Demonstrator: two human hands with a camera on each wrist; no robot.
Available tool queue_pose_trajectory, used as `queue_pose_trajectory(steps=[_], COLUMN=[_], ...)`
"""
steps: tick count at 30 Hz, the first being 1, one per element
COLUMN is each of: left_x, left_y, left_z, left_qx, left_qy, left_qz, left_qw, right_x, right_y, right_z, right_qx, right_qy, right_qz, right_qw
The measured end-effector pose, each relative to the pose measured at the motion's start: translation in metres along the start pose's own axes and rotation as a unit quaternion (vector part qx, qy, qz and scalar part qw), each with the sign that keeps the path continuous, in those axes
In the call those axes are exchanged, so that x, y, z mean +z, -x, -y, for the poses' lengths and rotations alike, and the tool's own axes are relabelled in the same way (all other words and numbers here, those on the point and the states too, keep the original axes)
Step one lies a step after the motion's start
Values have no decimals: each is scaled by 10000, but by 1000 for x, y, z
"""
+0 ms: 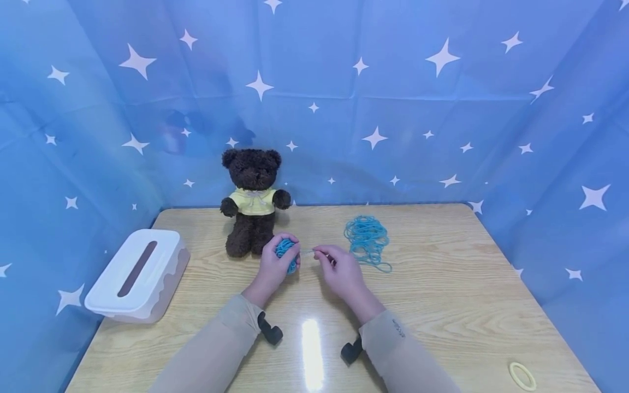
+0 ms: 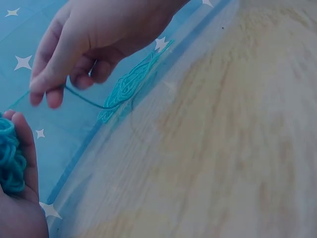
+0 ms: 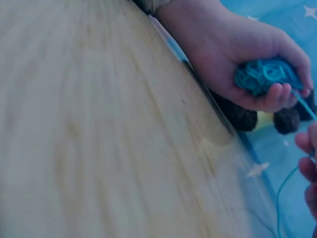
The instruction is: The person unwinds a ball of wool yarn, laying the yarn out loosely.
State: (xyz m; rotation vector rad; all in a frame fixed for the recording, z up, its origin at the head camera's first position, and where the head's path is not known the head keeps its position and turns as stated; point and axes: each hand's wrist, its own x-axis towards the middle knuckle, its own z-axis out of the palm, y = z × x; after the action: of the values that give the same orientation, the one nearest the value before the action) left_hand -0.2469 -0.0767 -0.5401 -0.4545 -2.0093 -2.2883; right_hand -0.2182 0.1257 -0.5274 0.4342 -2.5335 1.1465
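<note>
A ball of teal yarn (image 3: 265, 77) is held in my left hand (image 1: 276, 265), its fingers and thumb curled round it. Just to the right, my right hand (image 1: 341, 273) pinches the yarn strand (image 3: 303, 105) between thumb and fingertips. That strand runs taut from the ball to the pinch. Out of the right hand a slack length of yarn (image 2: 86, 100) trails toward a loose heap of the same teal yarn (image 1: 366, 237), which lies on the table behind the right hand. Part of the ball is hidden by the left fingers in the head view.
A dark brown teddy bear (image 1: 254, 204) in a yellow top sits behind the left hand. On the left of the wooden table (image 1: 442, 284) stands a white lidded box (image 1: 115, 267) with a slot. A pale yellow ring (image 1: 522, 376) lies at the front right. Blue star-patterned curtain (image 1: 314, 54) surrounds the table.
</note>
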Motion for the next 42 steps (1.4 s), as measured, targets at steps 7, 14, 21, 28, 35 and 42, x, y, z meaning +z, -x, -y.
queue_pose_trajectory(steps=[7,14,21,28,35,42], left_x=[0,-1,-2,-3,-3,-3], left_y=[0,-1,-1,-1,0,0], left_z=[1,3,3,3,1,1], left_qx=[25,88,70,42,35,20], left_qy=[-31,-103,-89,-40,-178,-213], left_qz=[-102,-228,-255,-218,-138,-128], left_qw=[9999,9996,9996,9997,9997,9997], right_x=[-21,-51,-77,-98,-111,-114], right_y=[3,12,21,29,34,35], right_z=[-20,-46,-70,-95,-108,-107], right_qx=[-429,-170,129,652,1234,1532], right_qy=[-147,104,431,746,1325,1543], right_qz=[-815,-1242,-1542,-1450,-1089,-334], right_qw=[9956,9921,9870,9845,9774,9755])
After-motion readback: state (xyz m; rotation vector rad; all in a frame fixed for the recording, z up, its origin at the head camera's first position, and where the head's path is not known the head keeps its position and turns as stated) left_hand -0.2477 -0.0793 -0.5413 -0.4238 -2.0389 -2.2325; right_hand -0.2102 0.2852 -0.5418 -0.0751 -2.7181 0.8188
